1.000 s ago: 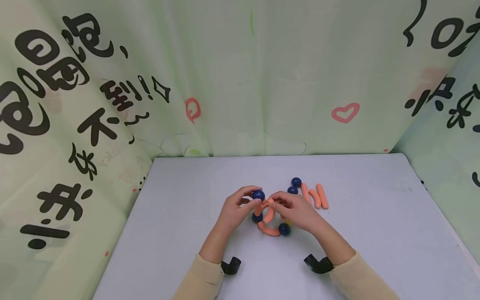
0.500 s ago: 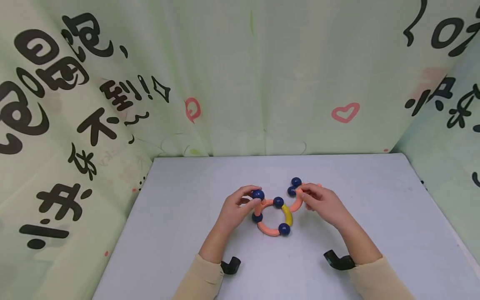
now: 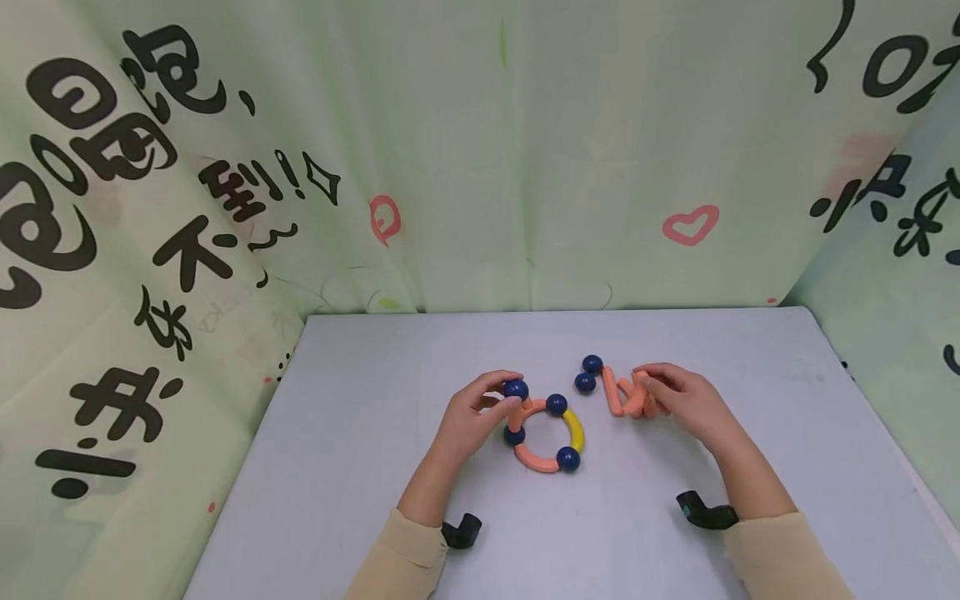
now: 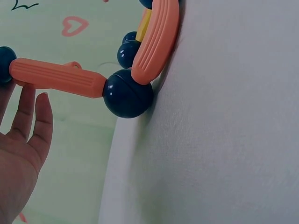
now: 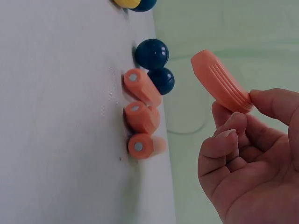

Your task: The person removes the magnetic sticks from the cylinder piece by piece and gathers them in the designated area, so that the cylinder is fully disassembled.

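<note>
My left hand (image 3: 470,419) holds a dark blue ball (image 3: 516,389) between thumb and fingers. Below that ball an orange magnetic stick (image 4: 58,78) rises from another blue ball (image 4: 128,93) of a ring on the table. The ring joins blue balls with curved orange sticks (image 3: 536,460) and a curved yellow stick (image 3: 576,431). Over at the right, my right hand (image 3: 684,402) pinches one end of a curved orange magnetic stick (image 5: 222,81). In the right wrist view it is raised off the table, beside the loose orange sticks.
Behind the ring, two loose blue balls (image 3: 592,364) sit together. Near them lie straight and curved orange sticks (image 3: 612,392), their metal ends showing in the right wrist view. A patterned curtain (image 3: 525,167) hangs behind the white table (image 3: 360,392).
My right hand has carried the curved orange stick from above the ring rightward to the loose sticks, uncovering the yellow stick and a blue ball. My left hand has stayed in place.
</note>
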`<action>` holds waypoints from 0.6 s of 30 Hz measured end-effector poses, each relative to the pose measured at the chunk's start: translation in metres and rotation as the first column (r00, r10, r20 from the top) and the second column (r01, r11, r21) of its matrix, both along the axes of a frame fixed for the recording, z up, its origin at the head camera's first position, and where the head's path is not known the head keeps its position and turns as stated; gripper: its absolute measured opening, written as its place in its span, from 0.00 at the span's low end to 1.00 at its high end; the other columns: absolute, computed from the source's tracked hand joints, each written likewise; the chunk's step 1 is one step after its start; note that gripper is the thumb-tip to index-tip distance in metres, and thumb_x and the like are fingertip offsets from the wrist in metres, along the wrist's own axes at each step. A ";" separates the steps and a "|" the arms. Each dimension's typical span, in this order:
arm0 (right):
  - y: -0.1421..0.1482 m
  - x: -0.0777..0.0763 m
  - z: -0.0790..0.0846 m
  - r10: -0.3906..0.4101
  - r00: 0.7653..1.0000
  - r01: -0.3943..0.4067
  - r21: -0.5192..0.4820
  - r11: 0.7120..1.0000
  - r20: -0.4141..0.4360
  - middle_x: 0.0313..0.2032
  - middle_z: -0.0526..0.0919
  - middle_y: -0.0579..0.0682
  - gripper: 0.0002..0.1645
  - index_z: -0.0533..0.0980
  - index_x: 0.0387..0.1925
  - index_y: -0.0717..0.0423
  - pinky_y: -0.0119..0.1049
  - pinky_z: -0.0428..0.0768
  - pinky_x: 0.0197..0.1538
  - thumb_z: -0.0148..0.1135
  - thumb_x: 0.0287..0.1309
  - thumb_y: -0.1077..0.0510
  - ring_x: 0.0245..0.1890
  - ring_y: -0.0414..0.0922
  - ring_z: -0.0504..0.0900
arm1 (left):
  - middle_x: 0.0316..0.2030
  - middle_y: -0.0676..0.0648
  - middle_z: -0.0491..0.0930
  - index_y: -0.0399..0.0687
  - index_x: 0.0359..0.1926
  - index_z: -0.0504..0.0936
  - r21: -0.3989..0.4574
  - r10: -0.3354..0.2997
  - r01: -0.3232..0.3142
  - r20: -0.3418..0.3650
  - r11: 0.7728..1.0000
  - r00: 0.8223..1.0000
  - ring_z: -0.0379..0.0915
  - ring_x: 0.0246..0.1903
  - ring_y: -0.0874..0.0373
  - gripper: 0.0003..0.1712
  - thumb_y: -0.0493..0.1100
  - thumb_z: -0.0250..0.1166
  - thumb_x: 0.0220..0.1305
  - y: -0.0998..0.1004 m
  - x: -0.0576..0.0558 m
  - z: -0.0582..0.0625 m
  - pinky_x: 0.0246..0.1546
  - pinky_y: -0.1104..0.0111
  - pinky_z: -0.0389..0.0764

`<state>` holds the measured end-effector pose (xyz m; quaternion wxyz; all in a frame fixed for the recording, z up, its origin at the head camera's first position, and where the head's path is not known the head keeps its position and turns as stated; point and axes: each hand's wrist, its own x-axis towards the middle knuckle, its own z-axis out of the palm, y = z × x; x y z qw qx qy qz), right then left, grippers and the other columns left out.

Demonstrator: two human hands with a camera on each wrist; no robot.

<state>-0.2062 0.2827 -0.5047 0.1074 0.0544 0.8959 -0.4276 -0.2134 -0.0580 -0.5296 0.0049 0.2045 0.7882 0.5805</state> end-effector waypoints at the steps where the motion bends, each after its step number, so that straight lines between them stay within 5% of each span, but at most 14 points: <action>1: 0.004 -0.001 -0.002 -0.001 1.000 0.001 0.010 1.000 -0.001 0.36 0.77 0.55 0.36 0.70 0.66 0.50 0.38 0.72 0.39 0.48 0.69 0.32 0.39 0.50 0.73 | 0.53 0.58 0.82 0.68 0.58 0.79 0.000 -0.001 0.001 -0.002 1.000 1.000 0.75 0.53 0.61 0.18 0.52 0.64 0.67 0.000 0.000 0.000 0.52 0.67 0.80; 18: 0.042 -0.022 -0.026 0.020 0.996 -0.025 0.067 0.997 0.082 0.31 0.76 0.50 0.33 0.69 0.67 0.57 0.36 0.72 0.35 0.45 0.74 0.40 0.33 0.46 0.74 | 0.52 0.57 0.82 0.66 0.59 0.79 0.018 -0.006 0.007 -0.022 1.000 1.000 0.75 0.52 0.60 0.20 0.50 0.65 0.67 0.000 0.000 -0.001 0.51 0.67 0.80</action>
